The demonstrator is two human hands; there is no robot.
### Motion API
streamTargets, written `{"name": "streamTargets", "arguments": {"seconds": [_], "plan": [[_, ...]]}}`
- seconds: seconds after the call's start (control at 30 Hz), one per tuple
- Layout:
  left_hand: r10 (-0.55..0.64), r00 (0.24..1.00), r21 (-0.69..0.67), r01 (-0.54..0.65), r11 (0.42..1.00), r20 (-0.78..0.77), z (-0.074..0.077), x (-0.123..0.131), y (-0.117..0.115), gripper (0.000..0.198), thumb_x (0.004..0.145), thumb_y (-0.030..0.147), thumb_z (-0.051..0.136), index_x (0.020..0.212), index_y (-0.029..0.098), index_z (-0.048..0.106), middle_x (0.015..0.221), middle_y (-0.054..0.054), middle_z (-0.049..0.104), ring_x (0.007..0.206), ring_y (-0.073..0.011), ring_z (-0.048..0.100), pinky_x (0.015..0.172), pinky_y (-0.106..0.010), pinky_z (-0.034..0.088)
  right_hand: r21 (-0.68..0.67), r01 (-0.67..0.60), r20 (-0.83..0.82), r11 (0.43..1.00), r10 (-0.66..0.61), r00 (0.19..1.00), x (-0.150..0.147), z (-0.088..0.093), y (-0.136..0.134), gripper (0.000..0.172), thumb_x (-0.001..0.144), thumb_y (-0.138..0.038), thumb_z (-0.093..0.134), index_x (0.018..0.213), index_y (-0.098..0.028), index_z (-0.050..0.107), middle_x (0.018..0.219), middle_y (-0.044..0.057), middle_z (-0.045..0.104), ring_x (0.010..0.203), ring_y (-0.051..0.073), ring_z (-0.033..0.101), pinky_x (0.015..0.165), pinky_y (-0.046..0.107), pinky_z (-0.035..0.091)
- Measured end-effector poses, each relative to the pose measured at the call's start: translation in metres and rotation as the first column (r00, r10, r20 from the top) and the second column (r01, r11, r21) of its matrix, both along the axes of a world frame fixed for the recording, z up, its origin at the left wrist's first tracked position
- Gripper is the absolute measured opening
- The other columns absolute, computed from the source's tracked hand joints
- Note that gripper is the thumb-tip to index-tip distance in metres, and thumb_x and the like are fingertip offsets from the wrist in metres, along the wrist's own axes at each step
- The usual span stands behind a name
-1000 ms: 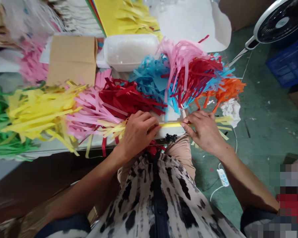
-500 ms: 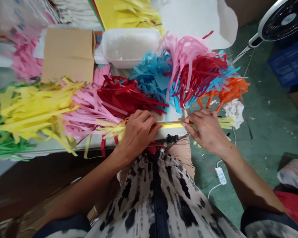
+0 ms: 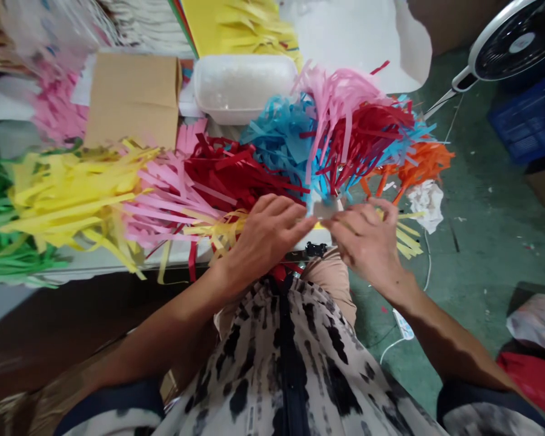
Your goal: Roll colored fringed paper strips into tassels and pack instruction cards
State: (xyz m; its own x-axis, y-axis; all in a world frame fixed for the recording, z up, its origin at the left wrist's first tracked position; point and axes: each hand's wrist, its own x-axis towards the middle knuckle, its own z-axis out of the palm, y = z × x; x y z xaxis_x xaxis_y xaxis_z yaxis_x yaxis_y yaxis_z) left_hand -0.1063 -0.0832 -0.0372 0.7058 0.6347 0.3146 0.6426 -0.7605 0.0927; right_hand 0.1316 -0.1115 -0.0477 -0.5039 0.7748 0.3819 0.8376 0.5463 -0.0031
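Note:
A yellow paper tassel point(image 3: 224, 231) lies along the table's front edge, its fringed ends spreading out to the left and right. My left hand point(image 3: 272, 233) is closed over its middle part, thumb pointing right. My right hand point(image 3: 366, 242) grips the same tassel from the other side, fingers bent. Between the two thumbs only a short bit of the yellow strip shows; the rest of the middle is covered by my hands. Just beyond my left hand lies a red tassel point(image 3: 240, 175), with a pink tassel point(image 3: 168, 203) to its left.
Blue point(image 3: 281, 133), orange point(image 3: 422, 163), yellow point(image 3: 72, 191) and green tassels point(image 3: 13, 242) line the table. Behind them are a white plastic tub point(image 3: 245, 91) and brown cardboard point(image 3: 131, 100). A fan point(image 3: 522, 42) stands at the right. A power strip point(image 3: 404, 325) lies on the floor.
My hands have come closer together along the yellow tassel, mostly by my right hand moving left. Less of the yellow middle shows. The tassel's right fringe now hangs lower.

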Motion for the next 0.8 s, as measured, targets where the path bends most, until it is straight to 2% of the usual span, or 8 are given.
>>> {"name": "streamTargets", "arguments": {"seconds": [0.1,0.2,0.3,0.4,0.53,0.6,0.7,0.8], "plan": [[-0.144,0.989,0.047,0.146,0.988,-0.042,-0.006,-0.008,-0.004,0.020,0.107,0.021,0.054,0.116,0.020,0.073,0.107,-0.004,0.077,0.103,-0.0217,0.064,0.097,-0.039,0.046,0.010,-0.110,-0.058,0.994,0.111,0.992,0.008,-0.006,-0.007,0.027,0.102,-0.011,0.059,0.115,-0.033,0.069,0.105,-0.007,0.081,0.101,0.020,0.066,0.107,0.047,0.031],[-0.118,0.992,0.065,0.121,0.991,-0.039,-0.007,-0.033,-0.004,0.020,0.107,0.022,0.056,0.107,0.022,0.075,0.103,-0.001,0.079,0.101,-0.0212,0.066,0.095,-0.039,0.048,-0.018,-0.101,-0.105,0.995,0.099,0.990,0.024,-0.009,-0.010,0.032,0.099,-0.015,0.064,0.122,-0.037,0.070,0.115,-0.007,0.081,0.106,0.023,0.067,0.104,0.049,0.032],[-0.021,1.000,0.114,0.019,0.993,0.016,-0.001,-0.050,-0.002,0.020,0.100,0.013,0.059,0.094,0.024,0.075,0.094,0.000,0.079,0.101,-0.0221,0.066,0.102,-0.044,0.047,-0.104,-0.081,-0.170,0.991,0.063,0.983,0.035,-0.007,-0.009,0.032,0.096,-0.015,0.063,0.118,-0.037,0.073,0.115,-0.005,0.082,0.112,0.026,0.067,0.104,0.051,0.032],[0.025,0.999,0.110,-0.029,0.993,0.039,0.005,-0.037,-0.004,0.014,0.096,0.015,0.061,0.093,0.021,0.073,0.097,-0.003,0.078,0.103,-0.0256,0.065,0.104,-0.048,0.047,-0.147,-0.046,-0.177,0.988,0.020,0.984,0.032,-0.002,-0.005,0.023,0.092,-0.018,0.061,0.106,-0.031,0.074,0.106,-0.002,0.082,0.112,0.028,0.065,0.103,0.051,0.033],[-0.081,0.996,-0.048,0.078,0.996,-0.049,0.003,0.004,-0.007,0.014,0.102,0.019,0.058,0.096,0.016,0.070,0.095,-0.007,0.073,0.090,-0.0240,0.062,0.077,-0.038,0.050,-0.163,-0.021,-0.075,0.986,0.009,0.997,0.021,0.008,0.004,0.012,0.092,-0.025,0.063,0.098,-0.026,0.072,0.100,0.001,0.080,0.111,0.028,0.063,0.101,0.050,0.029],[-0.073,0.994,-0.096,0.065,0.993,-0.085,0.000,0.017,-0.006,0.012,0.102,0.015,0.058,0.097,0.014,0.069,0.094,-0.008,0.070,0.086,-0.0234,0.061,0.072,-0.036,0.049,-0.190,-0.023,-0.045,0.981,0.014,0.999,0.018,0.012,0.007,0.010,0.096,-0.027,0.062,0.097,-0.025,0.072,0.098,0.003,0.080,0.110,0.028,0.062,0.100,0.050,0.028],[-0.015,0.994,-0.101,0.004,0.995,-0.111,-0.003,0.020,-0.003,0.009,0.101,0.011,0.059,0.100,0.012,0.067,0.098,-0.010,0.069,0.088,-0.0249,0.061,0.072,-0.036,0.050,-0.219,-0.047,-0.052,0.975,0.036,0.998,0.017,0.014,0.011,0.012,0.100,-0.031,0.062,0.098,-0.026,0.073,0.097,0.002,0.078,0.107,0.027,0.060,0.099,0.048,0.026],[-0.017,0.993,-0.100,0.006,0.995,-0.113,-0.002,0.015,-0.001,0.009,0.100,0.008,0.058,0.100,0.011,0.067,0.099,-0.010,0.069,0.088,-0.0252,0.061,0.074,-0.036,0.050,-0.228,-0.100,-0.091,0.968,0.081,0.993,0.017,0.010,0.015,0.015,0.103,-0.036,0.061,0.101,-0.028,0.074,0.098,0.002,0.076,0.106,0.025,0.059,0.099,0.046,0.026]]}}
